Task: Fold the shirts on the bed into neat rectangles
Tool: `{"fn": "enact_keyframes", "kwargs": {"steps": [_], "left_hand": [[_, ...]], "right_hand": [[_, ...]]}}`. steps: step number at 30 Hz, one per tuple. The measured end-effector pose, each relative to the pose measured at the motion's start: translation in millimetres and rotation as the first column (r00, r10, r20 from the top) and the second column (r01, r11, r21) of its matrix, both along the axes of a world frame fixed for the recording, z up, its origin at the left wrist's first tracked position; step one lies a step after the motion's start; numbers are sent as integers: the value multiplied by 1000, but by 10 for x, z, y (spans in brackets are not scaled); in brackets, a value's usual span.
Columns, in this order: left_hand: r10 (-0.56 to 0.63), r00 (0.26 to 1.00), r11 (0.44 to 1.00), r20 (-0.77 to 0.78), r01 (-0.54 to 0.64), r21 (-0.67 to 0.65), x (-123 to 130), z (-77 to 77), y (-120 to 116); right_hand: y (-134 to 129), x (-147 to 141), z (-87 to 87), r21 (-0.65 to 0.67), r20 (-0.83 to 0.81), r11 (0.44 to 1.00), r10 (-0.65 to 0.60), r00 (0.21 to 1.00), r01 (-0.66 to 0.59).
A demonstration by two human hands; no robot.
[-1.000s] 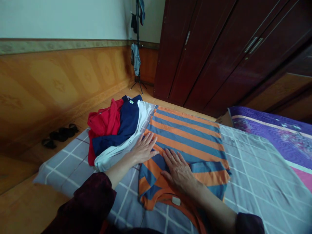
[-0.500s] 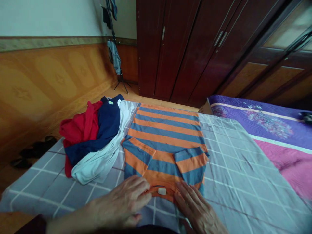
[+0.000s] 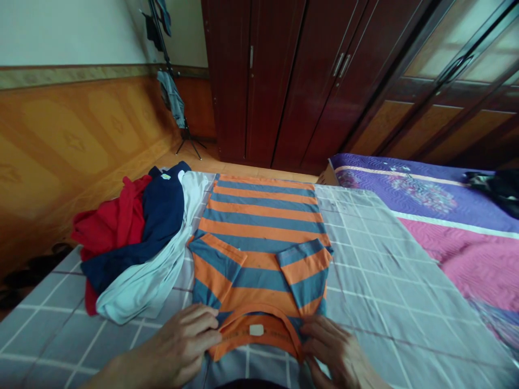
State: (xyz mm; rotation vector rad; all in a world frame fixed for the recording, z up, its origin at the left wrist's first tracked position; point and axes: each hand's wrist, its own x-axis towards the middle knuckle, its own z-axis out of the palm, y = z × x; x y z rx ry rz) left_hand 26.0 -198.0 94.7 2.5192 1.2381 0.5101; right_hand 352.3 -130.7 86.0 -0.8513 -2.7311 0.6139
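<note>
An orange and grey-blue striped T-shirt (image 3: pixel 263 232) lies flat on the checked bed sheet (image 3: pixel 373 270), its collar toward me and both short sleeves folded inward over the body. The collar gapes, showing a white label inside the neck. My left hand (image 3: pixel 188 343) pinches the shirt's shoulder edge left of the collar. On the collar's other side, my right hand (image 3: pixel 334 348) has its fingers closed on the opposite shoulder edge.
Red (image 3: pixel 113 219), navy (image 3: pixel 164 208) and white (image 3: pixel 158 275) garments lie heaped at the bed's left. Behind stand a clothes rack (image 3: pixel 172 92) and a dark red wardrobe (image 3: pixel 275 81). A purple and pink bedspread (image 3: pixel 421 183) is at the right.
The collar has opened wider and its front edge has lifted. My hands have moved apart, the right one going from lying flat to gripping the fabric. The view has shifted right.
</note>
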Motion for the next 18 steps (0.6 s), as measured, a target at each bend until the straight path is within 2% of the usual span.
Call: {"fn": "enact_keyframes", "kwargs": {"steps": [3,5,9,11,14,16,18], "left_hand": [[26,999,998,-38,-28,-48,-51,83,173],[124,991,992,-45,-124,-8,-128,-4,429],[377,903,926,-207,-358,122,-307,-462,1047],[420,862,908,-285,-398,133,-379,-704,1254],[423,850,906,-314,-400,139,-443,-918,1369],[441,849,897,-293,-410,162,-438,-929,1355],[454,855,889,-251,-417,187,-385,-848,1283]], "right_hand": [[129,35,-48,114,-28,992,-50,998,53],[325,10,-141,221,-39,970,-98,994,104],[815,-96,-441,379,64,915,-176,982,139],[1008,-114,-612,421,121,892,-236,964,166],[1158,-65,-824,485,109,823,-391,914,294],[1162,-8,-897,519,60,765,-477,877,381],[1091,48,-886,538,24,745,-480,877,393]]}}
